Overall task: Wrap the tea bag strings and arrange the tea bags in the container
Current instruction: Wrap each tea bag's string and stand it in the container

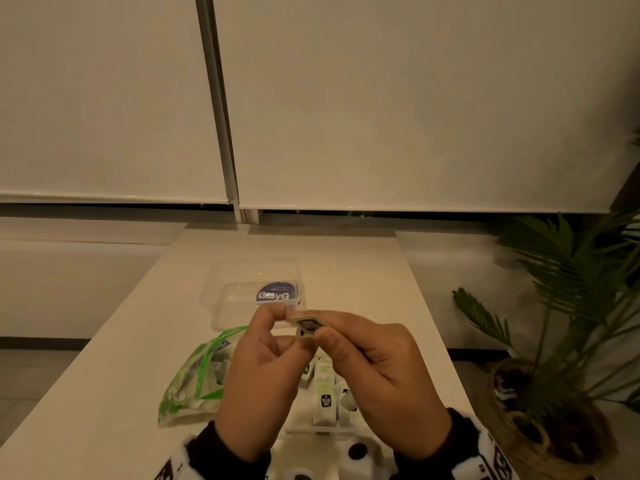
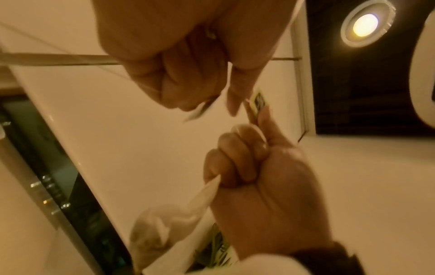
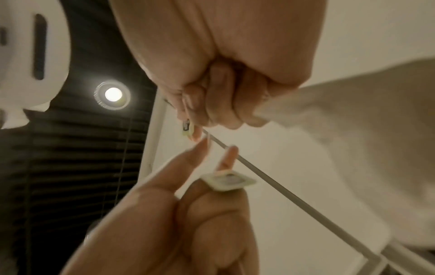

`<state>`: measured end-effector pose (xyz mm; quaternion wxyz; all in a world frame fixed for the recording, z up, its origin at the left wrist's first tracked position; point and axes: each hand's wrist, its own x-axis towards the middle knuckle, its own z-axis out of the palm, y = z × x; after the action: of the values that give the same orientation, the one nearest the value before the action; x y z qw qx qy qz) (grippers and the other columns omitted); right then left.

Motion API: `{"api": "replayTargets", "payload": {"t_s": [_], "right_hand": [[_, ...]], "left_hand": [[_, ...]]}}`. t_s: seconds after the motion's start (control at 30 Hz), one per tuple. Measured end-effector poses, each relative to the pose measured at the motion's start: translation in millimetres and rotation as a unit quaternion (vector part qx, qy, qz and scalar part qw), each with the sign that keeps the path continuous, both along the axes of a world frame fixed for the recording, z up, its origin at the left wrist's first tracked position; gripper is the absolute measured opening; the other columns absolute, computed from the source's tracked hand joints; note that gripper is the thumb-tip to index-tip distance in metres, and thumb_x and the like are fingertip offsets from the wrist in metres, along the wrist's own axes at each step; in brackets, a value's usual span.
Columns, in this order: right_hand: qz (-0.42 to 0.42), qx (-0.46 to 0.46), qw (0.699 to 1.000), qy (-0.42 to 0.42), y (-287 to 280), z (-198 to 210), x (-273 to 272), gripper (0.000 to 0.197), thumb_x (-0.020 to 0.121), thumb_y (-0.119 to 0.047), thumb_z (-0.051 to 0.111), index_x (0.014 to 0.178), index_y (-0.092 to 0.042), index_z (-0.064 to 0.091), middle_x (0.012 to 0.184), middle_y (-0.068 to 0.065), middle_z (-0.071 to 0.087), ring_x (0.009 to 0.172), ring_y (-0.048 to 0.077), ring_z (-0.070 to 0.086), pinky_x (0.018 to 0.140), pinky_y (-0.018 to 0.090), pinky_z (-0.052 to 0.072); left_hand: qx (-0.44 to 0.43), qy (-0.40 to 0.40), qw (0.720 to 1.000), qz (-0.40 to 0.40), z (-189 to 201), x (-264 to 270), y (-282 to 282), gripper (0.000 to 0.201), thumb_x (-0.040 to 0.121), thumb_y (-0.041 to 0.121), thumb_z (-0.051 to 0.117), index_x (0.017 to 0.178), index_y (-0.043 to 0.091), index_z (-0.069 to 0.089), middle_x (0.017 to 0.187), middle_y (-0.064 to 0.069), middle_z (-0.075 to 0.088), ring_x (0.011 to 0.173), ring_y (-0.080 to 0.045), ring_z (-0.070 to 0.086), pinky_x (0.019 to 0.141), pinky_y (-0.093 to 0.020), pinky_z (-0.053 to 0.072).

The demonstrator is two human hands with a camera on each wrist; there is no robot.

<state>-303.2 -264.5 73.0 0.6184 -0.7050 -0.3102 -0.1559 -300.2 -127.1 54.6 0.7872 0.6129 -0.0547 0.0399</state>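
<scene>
Both hands are raised above the table, close together. My left hand (image 1: 287,318) pinches a small printed paper tag (image 3: 228,181) between thumb and finger. My right hand (image 1: 322,332) pinches a tag (image 1: 308,324) at its thumb and forefinger. Its lower fingers curl round a white tea bag (image 2: 195,204), which hangs below the fist. I cannot make out the string between the tags. Under the hands, several tea bags (image 1: 325,393) stand in a clear container (image 1: 322,429) at the table's near edge.
A second clear plastic box (image 1: 221,306) with a purple label sits further back on the table. A green zip bag (image 1: 194,379) holding more tea bags lies at the left. A potted palm (image 1: 561,306) stands right of the table. Window blinds fill the background.
</scene>
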Motion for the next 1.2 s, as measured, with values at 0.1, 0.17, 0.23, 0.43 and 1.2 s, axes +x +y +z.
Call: {"api": "replayTargets", "payload": {"t_s": [0.1, 0.17, 0.23, 0.43, 1.2], "right_hand": [[0.011, 0.087, 0.992, 0.086, -4, 0, 4, 0.029, 0.096, -0.039, 0.052, 0.109, -0.02, 0.072, 0.055, -0.011, 0.043, 0.049, 0.005, 0.036, 0.049, 0.018, 0.032], [0.004, 0.138, 0.981, 0.134, -10, 2, 8, 0.032, 0.094, -0.04, 0.052, 0.106, -0.018, 0.071, 0.052, -0.004, 0.038, 0.046, 0.01, 0.031, 0.046, 0.023, 0.029], [0.006, 0.181, 0.97, 0.164, -16, 4, 12, 0.038, 0.09, -0.047, 0.053, 0.105, -0.016, 0.07, 0.049, 0.0, 0.034, 0.045, 0.013, 0.026, 0.045, 0.026, 0.026], [0.06, 0.22, 0.947, 0.227, -22, 10, 14, 0.037, 0.094, -0.042, 0.052, 0.106, -0.01, 0.067, 0.062, 0.01, 0.047, 0.034, 0.013, 0.033, 0.037, 0.021, 0.023], [0.128, 0.035, 0.934, 0.332, -31, -48, 26, 0.025, 0.08, -0.009, 0.066, 0.103, -0.006, 0.056, 0.08, 0.012, 0.058, 0.057, 0.025, 0.058, 0.061, 0.029, 0.046]], "left_hand": [[-0.026, -0.015, 0.999, -0.045, 3, -2, 3, 0.037, 0.07, 0.023, 0.076, 0.106, 0.02, 0.068, 0.049, -0.003, 0.027, 0.041, -0.012, 0.02, 0.043, -0.018, 0.022], [-0.024, -0.03, 0.997, -0.066, 5, -3, 9, 0.037, 0.061, 0.028, 0.076, 0.096, 0.016, 0.074, 0.053, -0.003, 0.03, 0.044, -0.014, 0.022, 0.043, -0.018, 0.023], [-0.013, -0.05, 0.996, -0.071, 4, -2, 14, 0.035, 0.062, 0.027, 0.073, 0.094, 0.013, 0.075, 0.056, -0.003, 0.034, 0.046, -0.015, 0.024, 0.044, -0.018, 0.025], [-0.012, -0.026, 0.997, -0.073, 1, -2, 15, 0.034, 0.063, 0.032, 0.068, 0.085, 0.008, 0.075, 0.051, -0.01, 0.03, 0.045, -0.014, 0.02, 0.045, -0.019, 0.02], [-0.057, -0.046, 0.997, 0.017, 40, 38, 15, 0.04, 0.058, 0.031, 0.08, 0.066, -0.005, 0.064, 0.068, -0.014, 0.037, 0.049, -0.016, 0.016, 0.043, -0.023, 0.015]]}}
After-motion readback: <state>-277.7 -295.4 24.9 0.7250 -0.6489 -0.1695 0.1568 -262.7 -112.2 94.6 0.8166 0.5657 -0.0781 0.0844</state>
